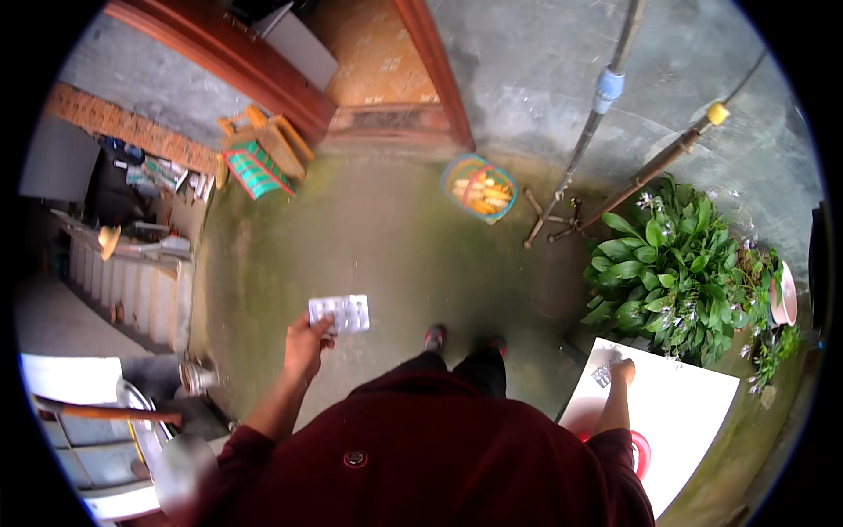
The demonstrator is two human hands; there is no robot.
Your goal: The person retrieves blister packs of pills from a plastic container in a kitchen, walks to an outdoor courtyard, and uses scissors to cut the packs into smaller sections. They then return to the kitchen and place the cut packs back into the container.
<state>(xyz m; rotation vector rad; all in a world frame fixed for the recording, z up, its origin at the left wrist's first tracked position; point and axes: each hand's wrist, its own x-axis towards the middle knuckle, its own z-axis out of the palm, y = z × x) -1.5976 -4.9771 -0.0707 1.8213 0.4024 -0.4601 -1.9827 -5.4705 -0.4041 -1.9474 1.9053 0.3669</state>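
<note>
1. The left hand (303, 353) is raised in front of the body, to the left of the middle. Its grip is pinching a silver blister pack (349, 314) by the lower left part, with the thumb lying on it.
2. This blister pack is in the air above the greenish floor (369, 228), and its flat side is turned toward the camera.
3. The right hand (623, 371) is at the far part of a white counter (689, 422), on the right side. Its fingers are bent downward.
4. A smaller-looking dark and silver pack (601, 377) is just beside this hand, at its left. I cannot tell if the grip is pressed together on it, or only touches it.
5. Under the right forearm there is a round red thing (644, 452) on the counter, partly hidden by the sleeve.
6. Behind the counter grows a leafy green plant (659, 259) with pale flowers.
7. Farther ahead, near the wall, stands a basket (446, 184) with a blue rim, holding yellow corn cobs (479, 191).
</note>
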